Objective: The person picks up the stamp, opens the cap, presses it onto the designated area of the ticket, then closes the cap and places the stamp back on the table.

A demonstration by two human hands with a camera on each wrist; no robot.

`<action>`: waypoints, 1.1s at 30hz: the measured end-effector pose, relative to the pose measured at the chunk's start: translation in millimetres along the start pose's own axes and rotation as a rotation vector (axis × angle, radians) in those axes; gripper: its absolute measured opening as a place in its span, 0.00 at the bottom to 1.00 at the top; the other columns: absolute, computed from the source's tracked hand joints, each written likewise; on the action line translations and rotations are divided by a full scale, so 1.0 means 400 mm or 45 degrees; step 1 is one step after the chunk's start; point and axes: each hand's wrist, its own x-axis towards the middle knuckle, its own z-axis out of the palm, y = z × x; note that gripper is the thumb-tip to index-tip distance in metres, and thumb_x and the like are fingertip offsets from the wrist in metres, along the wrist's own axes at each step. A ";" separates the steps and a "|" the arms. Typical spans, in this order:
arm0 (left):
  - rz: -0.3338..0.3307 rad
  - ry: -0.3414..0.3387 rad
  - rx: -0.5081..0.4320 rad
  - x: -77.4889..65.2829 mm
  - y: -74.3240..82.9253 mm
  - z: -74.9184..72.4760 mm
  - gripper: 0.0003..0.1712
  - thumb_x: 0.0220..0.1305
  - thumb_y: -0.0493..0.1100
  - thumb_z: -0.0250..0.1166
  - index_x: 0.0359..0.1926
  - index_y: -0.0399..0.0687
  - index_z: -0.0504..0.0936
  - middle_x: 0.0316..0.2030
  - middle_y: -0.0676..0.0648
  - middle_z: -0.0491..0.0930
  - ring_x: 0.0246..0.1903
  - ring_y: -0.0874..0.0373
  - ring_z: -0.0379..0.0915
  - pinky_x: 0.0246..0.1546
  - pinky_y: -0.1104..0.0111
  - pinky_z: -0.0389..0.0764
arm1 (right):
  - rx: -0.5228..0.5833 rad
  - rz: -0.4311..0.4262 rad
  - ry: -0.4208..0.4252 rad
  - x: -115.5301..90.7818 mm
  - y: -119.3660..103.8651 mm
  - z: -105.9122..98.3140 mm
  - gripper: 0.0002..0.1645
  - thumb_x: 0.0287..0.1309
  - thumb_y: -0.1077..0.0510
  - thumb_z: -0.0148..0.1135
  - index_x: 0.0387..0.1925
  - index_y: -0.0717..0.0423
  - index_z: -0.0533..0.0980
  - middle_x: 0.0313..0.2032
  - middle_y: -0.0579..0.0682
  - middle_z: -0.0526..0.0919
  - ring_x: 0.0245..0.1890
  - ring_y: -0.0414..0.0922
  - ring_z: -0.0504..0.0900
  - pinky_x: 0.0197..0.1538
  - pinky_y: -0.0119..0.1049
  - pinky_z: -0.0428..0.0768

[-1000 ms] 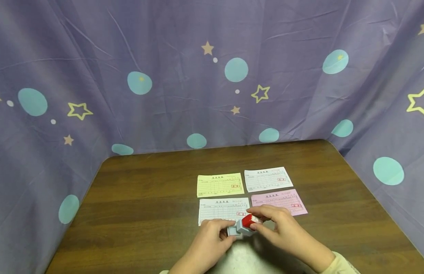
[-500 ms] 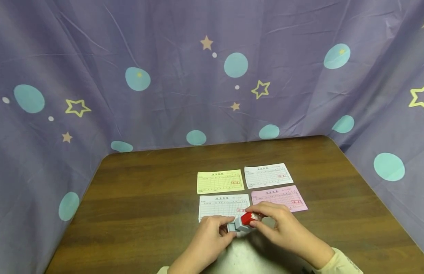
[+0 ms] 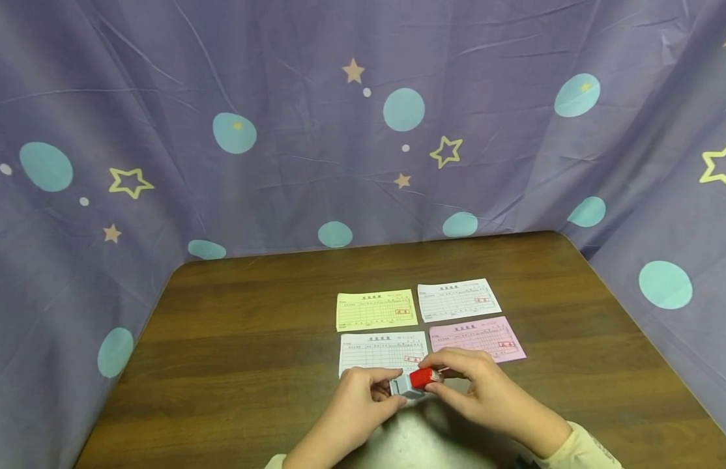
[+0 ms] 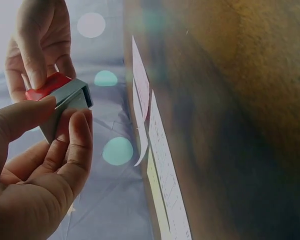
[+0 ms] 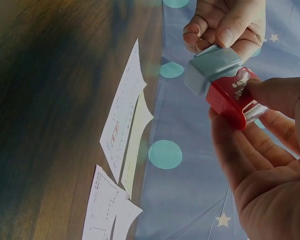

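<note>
Close over the near edge of a white form slip (image 3: pixel 380 352), both hands meet at a small stamp. My right hand (image 3: pixel 477 391) pinches its red body (image 5: pixel 229 100) between thumb and fingers. A grey-blue stamp end (image 5: pixel 210 70) points left, toward the other hand. My left hand (image 3: pixel 363 407) pinches a grey cap (image 4: pixel 65 112) between thumb and fingertips. Cap and stamp end overlap, edge to edge, in both wrist views. Curled fingers hide part of the cap. A red stamped box shows on the white slip.
Three more form slips lie behind and beside it: yellow (image 3: pixel 377 311), white (image 3: pixel 459 301) and pink (image 3: pixel 477 340), each with a red stamped mark. They lie on a brown wooden table (image 3: pixel 240 339). A purple patterned curtain (image 3: pixel 281 163) surrounds its back and sides.
The red stamp has tipped toward level and shifted slightly left, its grey end lining up with the cap. The cap's open hollow shows less now. The view has tilted slightly.
</note>
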 end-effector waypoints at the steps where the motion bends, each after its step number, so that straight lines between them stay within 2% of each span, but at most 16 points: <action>1: -0.003 -0.001 -0.010 0.000 0.001 0.001 0.19 0.55 0.26 0.73 0.49 0.25 0.84 0.28 0.50 0.83 0.26 0.64 0.80 0.25 0.73 0.81 | 0.015 0.017 -0.006 -0.001 -0.001 0.000 0.18 0.60 0.68 0.70 0.49 0.50 0.81 0.43 0.42 0.85 0.41 0.41 0.85 0.44 0.36 0.84; 8: -0.034 -0.020 -0.055 0.002 0.003 -0.001 0.27 0.56 0.28 0.74 0.57 0.30 0.79 0.28 0.53 0.83 0.27 0.63 0.82 0.28 0.72 0.81 | 0.094 0.057 0.010 -0.006 0.002 0.003 0.19 0.58 0.70 0.71 0.49 0.53 0.81 0.44 0.46 0.86 0.42 0.46 0.87 0.40 0.37 0.85; 10: -0.054 -0.012 -0.084 0.001 0.002 -0.001 0.26 0.56 0.29 0.75 0.56 0.32 0.79 0.29 0.52 0.85 0.28 0.61 0.82 0.29 0.72 0.81 | 0.099 0.050 0.025 -0.008 0.004 0.005 0.20 0.56 0.72 0.72 0.49 0.55 0.81 0.43 0.48 0.86 0.41 0.47 0.87 0.39 0.37 0.85; 13: -0.065 0.002 -0.091 0.002 -0.002 0.000 0.19 0.56 0.30 0.75 0.49 0.32 0.80 0.29 0.50 0.87 0.30 0.61 0.83 0.31 0.72 0.81 | 0.098 0.046 0.040 -0.010 0.006 0.004 0.21 0.54 0.74 0.72 0.48 0.57 0.81 0.43 0.50 0.86 0.41 0.47 0.87 0.38 0.37 0.85; 20: 0.038 0.005 0.024 0.003 -0.009 0.004 0.11 0.55 0.28 0.75 0.40 0.32 0.84 0.29 0.49 0.88 0.30 0.65 0.83 0.31 0.73 0.82 | 0.104 -0.006 0.028 -0.006 0.006 0.002 0.21 0.52 0.75 0.73 0.48 0.59 0.81 0.42 0.51 0.87 0.40 0.47 0.87 0.38 0.37 0.85; 26: 0.120 -0.020 0.125 -0.001 -0.004 0.006 0.09 0.56 0.30 0.75 0.38 0.36 0.86 0.29 0.52 0.88 0.29 0.70 0.81 0.28 0.73 0.81 | 0.079 -0.033 0.018 -0.008 0.010 0.001 0.20 0.51 0.74 0.74 0.46 0.58 0.83 0.40 0.50 0.87 0.39 0.45 0.87 0.36 0.37 0.85; 33: 0.158 -0.028 0.161 -0.006 -0.003 0.005 0.09 0.55 0.31 0.76 0.37 0.39 0.87 0.30 0.52 0.88 0.31 0.70 0.82 0.29 0.75 0.81 | 0.036 -0.078 0.019 -0.007 0.013 0.000 0.20 0.48 0.73 0.76 0.45 0.62 0.84 0.39 0.52 0.88 0.38 0.44 0.87 0.37 0.34 0.85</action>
